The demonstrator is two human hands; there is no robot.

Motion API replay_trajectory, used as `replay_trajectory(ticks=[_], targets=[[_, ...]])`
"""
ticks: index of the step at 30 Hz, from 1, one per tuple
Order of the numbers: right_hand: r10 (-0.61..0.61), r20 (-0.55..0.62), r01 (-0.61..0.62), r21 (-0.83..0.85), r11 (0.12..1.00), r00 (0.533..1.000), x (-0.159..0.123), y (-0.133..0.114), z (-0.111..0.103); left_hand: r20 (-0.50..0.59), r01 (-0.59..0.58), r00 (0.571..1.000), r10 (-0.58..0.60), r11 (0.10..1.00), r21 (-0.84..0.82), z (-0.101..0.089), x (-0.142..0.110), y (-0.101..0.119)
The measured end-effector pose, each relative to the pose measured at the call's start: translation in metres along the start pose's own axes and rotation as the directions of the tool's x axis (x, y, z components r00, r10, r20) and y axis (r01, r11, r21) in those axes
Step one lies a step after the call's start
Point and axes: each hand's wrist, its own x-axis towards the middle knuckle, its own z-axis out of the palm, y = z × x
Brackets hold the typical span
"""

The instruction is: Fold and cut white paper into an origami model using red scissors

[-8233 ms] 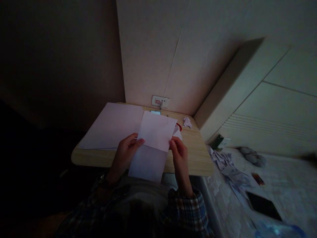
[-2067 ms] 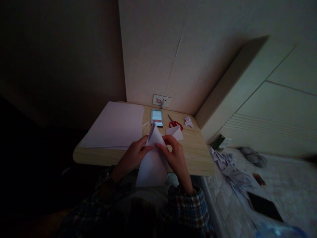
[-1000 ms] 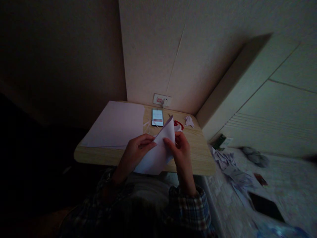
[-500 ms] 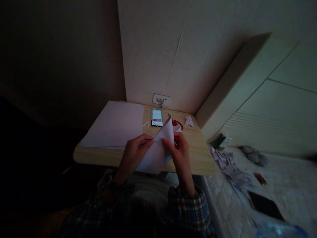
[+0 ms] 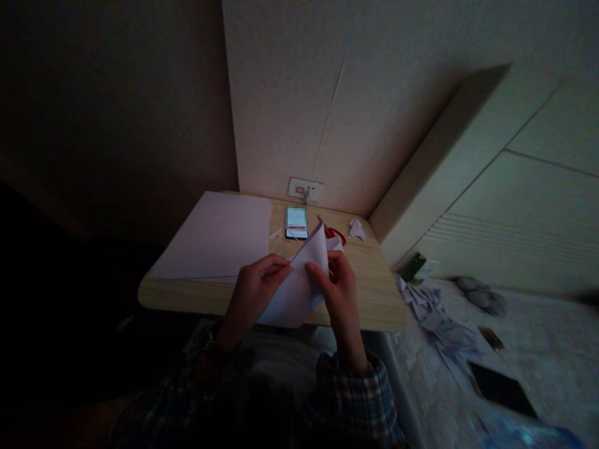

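Observation:
A white sheet of paper [image 5: 299, 280], folded to a pointed top, is held between my hands above the front edge of the small wooden table [image 5: 374, 299]. My left hand [image 5: 257, 280] pinches its left edge between thumb and fingers. My right hand [image 5: 334, 280] grips the right side, thumb in front and fingers behind, partly hidden. Just beyond the paper lie red-handled scissors [image 5: 337, 234], partly covered by it. A phone [image 5: 296, 221] with a lit screen lies behind my hands. A folded paper figure [image 5: 357, 229] rests at the table's back right.
Large white paper sheets [image 5: 219, 237] cover the table's left side. Thin paper strips [image 5: 277, 234] lie by the phone. A wall socket [image 5: 305, 188] is behind. On the bed [image 5: 528, 324] at right are a heap of folded papers [image 5: 440, 324] and a dark tablet-like slab [image 5: 503, 388].
Earlier the sheet was held with a straight top edge; its top is now folded to a point, which has since tilted right. In the last second my hands have barely moved.

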Motion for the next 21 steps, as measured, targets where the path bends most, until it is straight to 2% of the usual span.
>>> replay_trajectory(ticks=[15, 21], targets=[[0.083, 0.088, -0.082, -0.010, 0.997, 0.993, 0.0021, 0.0030, -0.0073, 0.039, -0.047, 0.998, 0.044, 0.994, 0.102, -0.0022, 0.0002, -0.0048], [0.046, 0.059, -0.047, 0.002, 0.999, 0.997, 0.0040, -0.0002, -0.0081, 0.054, -0.035, 0.998, 0.031, 0.996, 0.087, -0.0017, -0.0006, -0.0024]])
